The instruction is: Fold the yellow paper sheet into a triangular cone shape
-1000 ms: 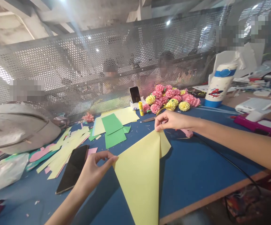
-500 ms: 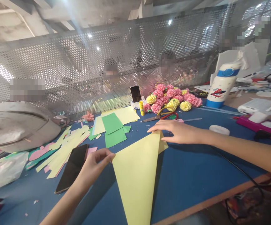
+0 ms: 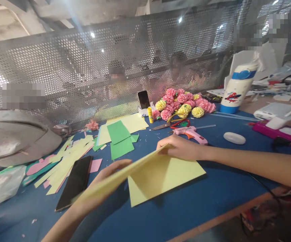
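A folded sheet of yellow paper [image 3: 183, 171] is between my hands, one part lying low over the blue table, the other raised and tilted to the left. My right hand [image 3: 177, 147] pinches the sheet at its upper fold. My left hand [image 3: 110, 173] is behind the raised part, which covers much of the palm and some fingers; its fingertips show above the paper's edge, and their grip is hidden. Just beyond my right hand lies a pink glue gun [image 3: 192, 132]. Scissors [image 3: 164, 126] with red and yellow handles rest behind it.
Left are a black phone [image 3: 76, 181], yellow strips [image 3: 72, 161], green paper [image 3: 121, 134] and a backpack [image 3: 19, 137]. Paper flowers [image 3: 183, 101], a glue stick [image 3: 150, 115] and a propped phone [image 3: 143, 99] stand behind. Right are a bottle [image 3: 238, 89] and a white oval object [image 3: 234, 138].
The yellow sheet has opened from a narrow folded triangle, one part lifting left and another showing on the right. My left hand has moved behind the raised part. The glue gun is now visible.
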